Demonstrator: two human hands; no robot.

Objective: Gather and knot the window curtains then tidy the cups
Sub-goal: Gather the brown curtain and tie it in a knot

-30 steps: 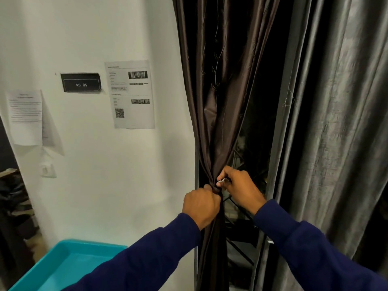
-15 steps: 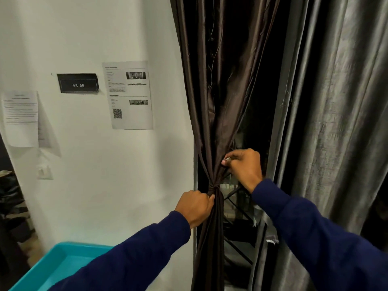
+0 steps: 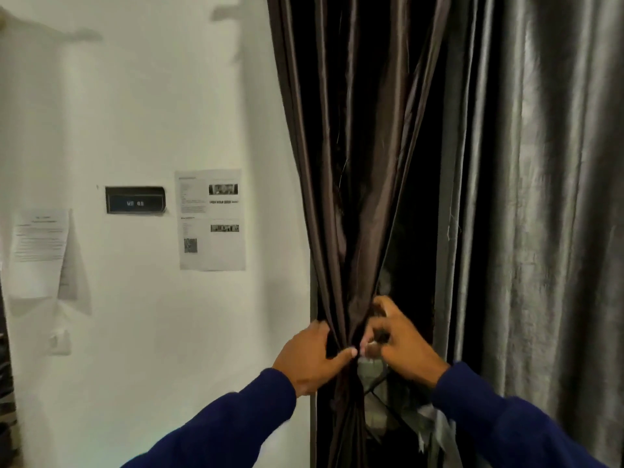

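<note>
Fingers of both hands now meet at one spot on the brown curtain (image 3: 341,197), where half a second ago they were apart. The right hand (image 3: 401,342) then pinched the fabric higher up, above the waist of the bundle; it has since come down level with the left hand (image 3: 312,356), so the two face each other across the narrow neck of cloth. The left hand has also shifted from a closed fist beside the bundle to a grip round it: its fingers wrap behind the gathered folds and its thumb presses across the front. The right hand's fingers are curled and pinching at the right side of the same neck, with something small and pale between them; motion blur keeps me from telling whether it is a tie, a fold of lining or a fingernail.

I judge that the gathering is done and the knotting or cinching is in hand, not yet finished. No cups show in this view, so that half of the task seems to lie ahead.

Directly between the two sets of fingers, touching both, sits the pinched neck of the curtain. Above it the cloth fans upward and out of frame; below it hangs straight between the blue sleeves. Beyond, to the right, the grey curtain (image 3: 540,197) hangs loose and ungathered. On the white wall to the left are a printed notice (image 3: 212,219) and a dark nameplate (image 3: 135,199).
</note>
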